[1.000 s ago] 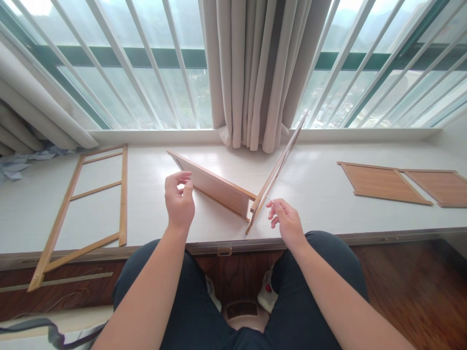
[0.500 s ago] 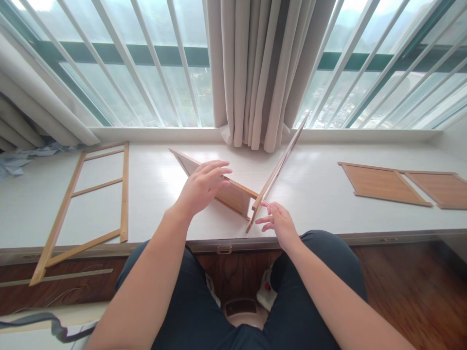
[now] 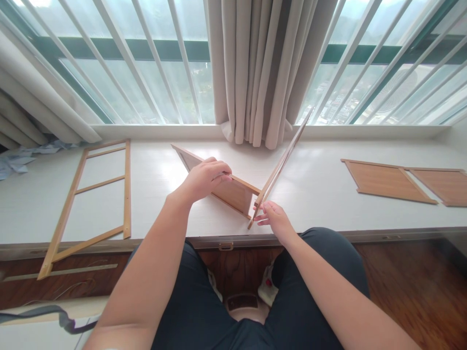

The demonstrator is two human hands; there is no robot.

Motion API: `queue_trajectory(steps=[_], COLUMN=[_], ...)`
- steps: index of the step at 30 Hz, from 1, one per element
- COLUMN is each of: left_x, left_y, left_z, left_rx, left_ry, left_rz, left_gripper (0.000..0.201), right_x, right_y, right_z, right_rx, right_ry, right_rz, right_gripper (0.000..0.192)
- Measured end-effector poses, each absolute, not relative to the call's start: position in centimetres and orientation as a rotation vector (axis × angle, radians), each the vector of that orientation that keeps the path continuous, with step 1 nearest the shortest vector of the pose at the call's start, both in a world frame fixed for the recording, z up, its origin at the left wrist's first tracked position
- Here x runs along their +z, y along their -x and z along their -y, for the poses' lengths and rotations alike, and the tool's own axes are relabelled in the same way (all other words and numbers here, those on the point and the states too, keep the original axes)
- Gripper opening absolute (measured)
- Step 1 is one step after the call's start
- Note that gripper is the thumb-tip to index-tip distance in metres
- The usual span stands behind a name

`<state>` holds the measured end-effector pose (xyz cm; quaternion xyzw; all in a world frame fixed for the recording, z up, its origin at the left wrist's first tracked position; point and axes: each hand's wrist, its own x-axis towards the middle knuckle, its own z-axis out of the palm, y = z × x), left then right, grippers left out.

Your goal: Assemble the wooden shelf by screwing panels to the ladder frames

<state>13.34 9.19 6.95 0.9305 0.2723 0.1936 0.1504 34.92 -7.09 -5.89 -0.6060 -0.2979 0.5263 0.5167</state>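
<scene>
Two wooden pieces stand on edge and meet in a V on the white sill. The left one is a framed wooden panel [image 3: 237, 195]; my left hand [image 3: 206, 179] is closed over its top edge, fingers curled round it. The right one is a thin upright wooden frame [image 3: 282, 163], seen nearly edge-on, slanting toward the window. My right hand [image 3: 275, 221] has its fingers bent round the near end of this frame, close to where the two pieces meet. Part of the left panel is hidden behind my left hand.
A ladder-like wooden frame [image 3: 127, 194] lies at the left, overhanging the front edge of the white sill [image 3: 314, 194]. Flat brown panels [image 3: 390, 182] lie at the right. A beige curtain [image 3: 255, 73] hangs at the back before barred windows. A dark strap [image 3: 32, 311] is at lower left.
My left hand has closed from spread fingers onto the panel's top edge. My right fingers have moved slightly left and curled in at the frame's near end. The view has shifted a little.
</scene>
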Motion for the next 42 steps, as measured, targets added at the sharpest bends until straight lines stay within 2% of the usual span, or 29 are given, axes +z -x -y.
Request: queue_trajectory(steps=[10, 42], left_x=[6.7, 6.2], left_y=[-13.7, -13.7], left_z=[-8.7, -9.0], left_rx=[0.674, 0.742], left_ry=[-2.639, -2.596], left_rz=[-0.783, -0.789], left_gripper=[0.025, 0.024], right_x=[-6.4, -6.7], right_y=[-35.0, -34.1], right_z=[6.5, 6.0], right_rx=[1.266, 1.165], right_ry=[1.425, 1.413], right_rz=[0.725, 0.822], right_gripper=[0.040, 0.055])
